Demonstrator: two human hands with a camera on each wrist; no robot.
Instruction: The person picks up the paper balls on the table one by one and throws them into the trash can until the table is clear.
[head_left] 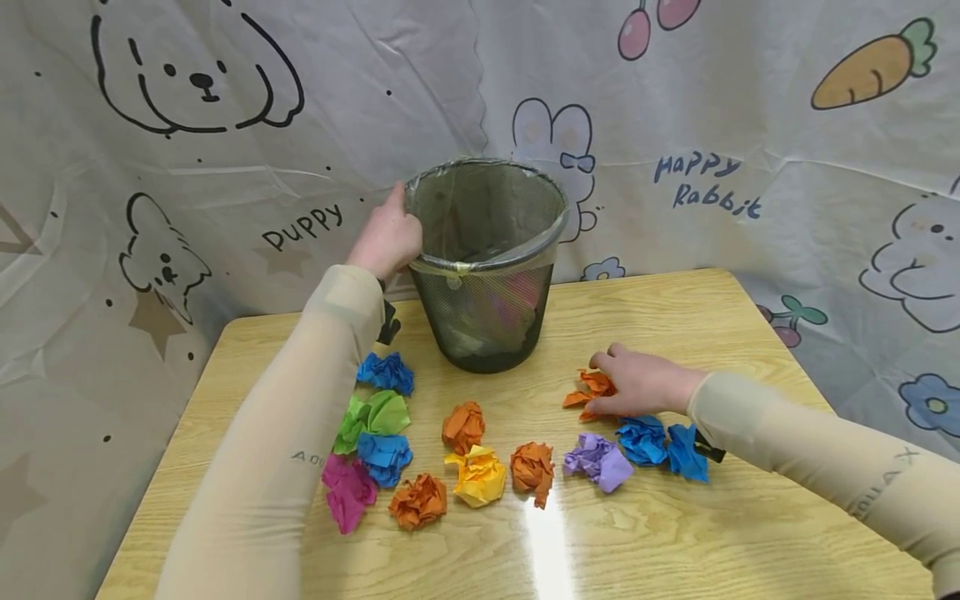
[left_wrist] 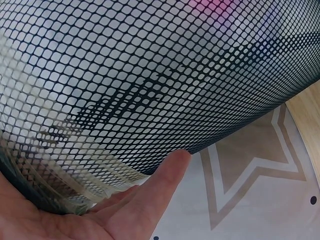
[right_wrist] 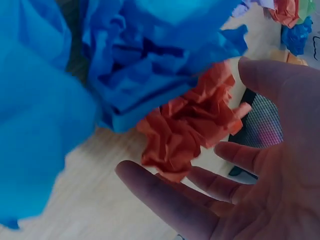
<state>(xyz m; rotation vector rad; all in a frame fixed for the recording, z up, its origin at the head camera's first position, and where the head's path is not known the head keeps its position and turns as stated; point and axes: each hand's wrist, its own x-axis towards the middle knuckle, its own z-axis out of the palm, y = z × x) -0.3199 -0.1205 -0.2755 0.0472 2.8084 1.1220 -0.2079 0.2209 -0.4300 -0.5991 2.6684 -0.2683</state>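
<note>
A black mesh wastebasket (head_left: 447, 308) with a thin clear liner stands at the back of the table. My left hand (head_left: 387, 237) holds its left rim, and the left wrist view shows the thumb (left_wrist: 172, 167) against the outer mesh. To the right of the basket, my right hand (head_left: 647, 383) reaches around a crumpled orange paper ball (head_left: 594, 385) with its fingers spread. Gaps show between the fingers and this orange ball (right_wrist: 175, 145) in the right wrist view. Two blue paper balls (head_left: 642, 440) lie just below that hand, and a purple one (head_left: 598, 462) is beside them.
More crumpled paper balls lie on the wooden table (head_left: 637, 542): several orange (head_left: 532, 468), a yellow (head_left: 480, 477), a magenta (head_left: 349, 492), a green (head_left: 384, 412) and blue ones (head_left: 385, 458). Pink paper (head_left: 517, 292) shows through the basket's mesh. A printed cloth (head_left: 450, 83) hangs behind the table.
</note>
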